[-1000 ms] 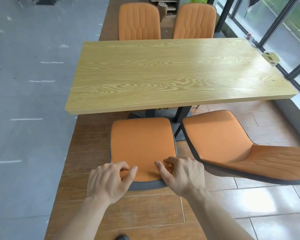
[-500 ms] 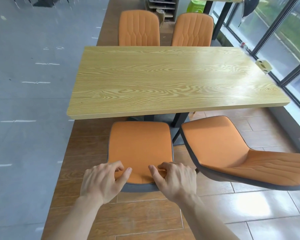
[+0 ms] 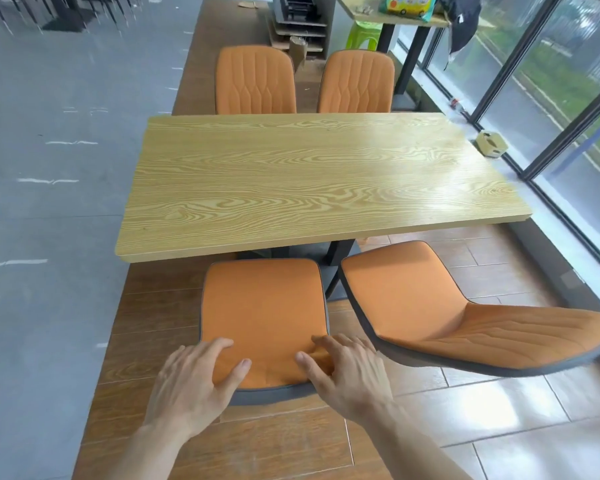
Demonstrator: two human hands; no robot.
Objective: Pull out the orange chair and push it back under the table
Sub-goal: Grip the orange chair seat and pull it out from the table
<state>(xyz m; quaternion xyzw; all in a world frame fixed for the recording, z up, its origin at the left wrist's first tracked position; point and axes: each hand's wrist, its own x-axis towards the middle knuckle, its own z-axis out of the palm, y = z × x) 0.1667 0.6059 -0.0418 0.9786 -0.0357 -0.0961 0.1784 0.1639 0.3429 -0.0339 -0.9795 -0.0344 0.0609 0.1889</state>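
Observation:
An orange chair (image 3: 262, 306) with a grey rim stands right in front of me, its backrest top toward me and its seat tucked under the near edge of the wooden table (image 3: 309, 181). My left hand (image 3: 196, 384) grips the top of the backrest on its left side, fingers curled over the front face. My right hand (image 3: 343, 370) holds the same top edge on its right side, fingers pressed into the padding. The chair's seat and legs are hidden below the backrest and table.
A second orange chair (image 3: 458, 327) stands pulled out and turned to the right. Two more orange chairs (image 3: 255, 81) stand at the table's far side. A small box (image 3: 490, 143) sits by the glass wall on the right. Grey floor stretches to the left.
The view has lifted and the table sits lower in the picture. The chair's backrest lies closer to the table edge. Both hands keep their hold on the backrest top.

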